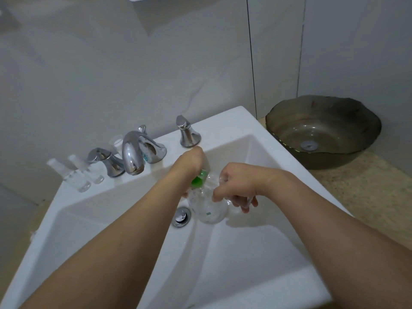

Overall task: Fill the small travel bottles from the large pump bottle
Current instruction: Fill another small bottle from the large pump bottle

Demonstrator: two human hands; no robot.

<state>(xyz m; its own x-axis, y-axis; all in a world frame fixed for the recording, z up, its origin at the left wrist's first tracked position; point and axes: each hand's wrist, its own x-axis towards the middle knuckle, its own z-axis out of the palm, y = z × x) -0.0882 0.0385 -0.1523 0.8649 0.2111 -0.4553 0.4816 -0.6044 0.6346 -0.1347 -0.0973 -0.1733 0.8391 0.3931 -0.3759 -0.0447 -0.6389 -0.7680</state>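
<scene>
Two bare forearms reach out over a white rectangular sink (278, 139), meeting above its chrome drain stopper (181, 217). The right hand (234, 188) curls its fingers down around something clear and small, possibly a travel bottle, though glare and blur make its outline hard to read. Just beside it, the large clear pump bottle (208, 206) stands in the basin beside the drain, its green collar (199, 179) showing below the left hand (191, 158), which sits on top of the bottle with the wrist bent down; its fingers are hidden behind the hand, so whether they grip or press cannot be told. Farther back, on the sink's rear ledge, a chrome faucet (131, 155) stands between two chrome handles, one at left (106, 161) and one at right (187, 131). Two small clear travel bottles (73, 175) stand side by side at the ledge's left end, near the left handle, and a small clear cup (117, 141) sits behind the faucet. At far right, a dark glass vessel basin (323, 130) rests on a speckled stone counter (367, 192) against a grey tiled wall (133, 63).
</scene>
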